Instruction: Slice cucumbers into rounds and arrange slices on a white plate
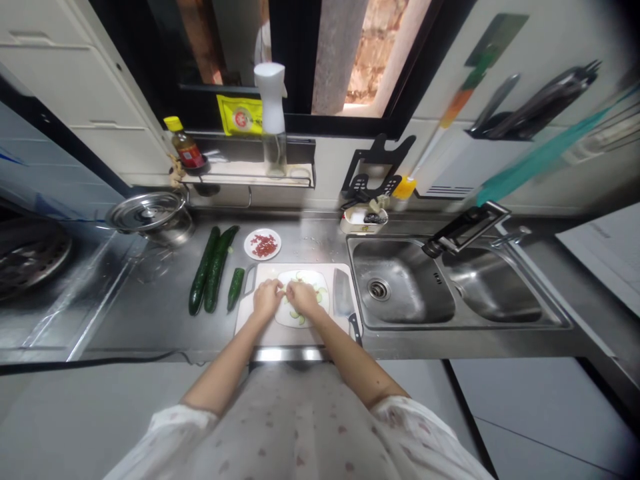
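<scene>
Both hands meet over a white plate (287,319) that lies on a cutting board (260,337). Pale green cucumber slices (301,319) are spread around the plate. My left hand (268,297) is closed at the plate's left side, its fingertips pinching a small pale piece that looks like a cucumber slice. My right hand (303,298) is closed too, its fingertips bent in against the same piece. The piece is mostly hidden by the fingers. On the board's right side lies a cleaver (343,293) with a black handle pointing toward me.
Two whole cucumbers (215,273) and a cut cucumber piece (235,289) lie left of the board. A small plate (249,249) of red bits sits behind. A lidded steel pot (173,227) stands farther left. The double sink (405,313) borders the board on the right.
</scene>
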Motion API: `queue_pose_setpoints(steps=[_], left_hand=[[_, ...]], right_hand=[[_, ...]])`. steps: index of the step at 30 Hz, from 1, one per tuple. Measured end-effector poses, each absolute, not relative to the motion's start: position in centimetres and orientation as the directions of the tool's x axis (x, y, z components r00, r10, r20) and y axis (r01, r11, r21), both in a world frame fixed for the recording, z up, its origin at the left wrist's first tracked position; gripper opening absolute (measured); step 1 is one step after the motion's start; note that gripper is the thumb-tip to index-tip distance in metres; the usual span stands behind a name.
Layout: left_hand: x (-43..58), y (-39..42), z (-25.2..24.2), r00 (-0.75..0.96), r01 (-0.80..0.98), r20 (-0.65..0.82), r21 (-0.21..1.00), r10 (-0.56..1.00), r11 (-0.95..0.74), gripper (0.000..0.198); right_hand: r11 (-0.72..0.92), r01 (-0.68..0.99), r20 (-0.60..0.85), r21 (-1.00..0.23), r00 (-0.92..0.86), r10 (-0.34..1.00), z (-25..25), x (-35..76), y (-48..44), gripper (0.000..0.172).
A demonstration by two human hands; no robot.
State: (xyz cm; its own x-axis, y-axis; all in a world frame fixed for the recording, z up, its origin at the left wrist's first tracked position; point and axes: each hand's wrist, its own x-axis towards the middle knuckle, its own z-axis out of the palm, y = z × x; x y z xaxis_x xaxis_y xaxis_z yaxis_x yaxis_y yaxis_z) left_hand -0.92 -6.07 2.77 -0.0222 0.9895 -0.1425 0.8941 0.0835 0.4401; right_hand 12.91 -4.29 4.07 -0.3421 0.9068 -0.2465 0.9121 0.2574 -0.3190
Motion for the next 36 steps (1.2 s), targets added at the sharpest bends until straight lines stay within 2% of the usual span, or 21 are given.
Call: queue_pose_setpoints(steps=[12, 17, 36], left_hand=[[-2.1, -6.4, 2.2, -0.079, 0.853, -0.125, 0.504, 0.989, 0.132, 0.017], [-1.9, -6.7, 2.3, -0.092, 0.842, -0.134, 0.518, 0.987, 0.149, 0.018], [-0.9, -6.3, 2.1, -0.058, 0.883, -0.128, 0.456, 0.990, 0.111, 0.016]], right_hand=[[0.228, 0.916, -0.221, -0.329, -0.310, 0.925, 5.0, 13.7, -4.8, 0.029], [0.288, 0.884, -0.201, -0.368, -0.377, 0.904, 5.1, 14.0, -5.6, 0.028], [0.321, 0.886, -0.243, -0.334, -0.410, 0.879, 3.9, 13.5, -5.9, 0.028]])
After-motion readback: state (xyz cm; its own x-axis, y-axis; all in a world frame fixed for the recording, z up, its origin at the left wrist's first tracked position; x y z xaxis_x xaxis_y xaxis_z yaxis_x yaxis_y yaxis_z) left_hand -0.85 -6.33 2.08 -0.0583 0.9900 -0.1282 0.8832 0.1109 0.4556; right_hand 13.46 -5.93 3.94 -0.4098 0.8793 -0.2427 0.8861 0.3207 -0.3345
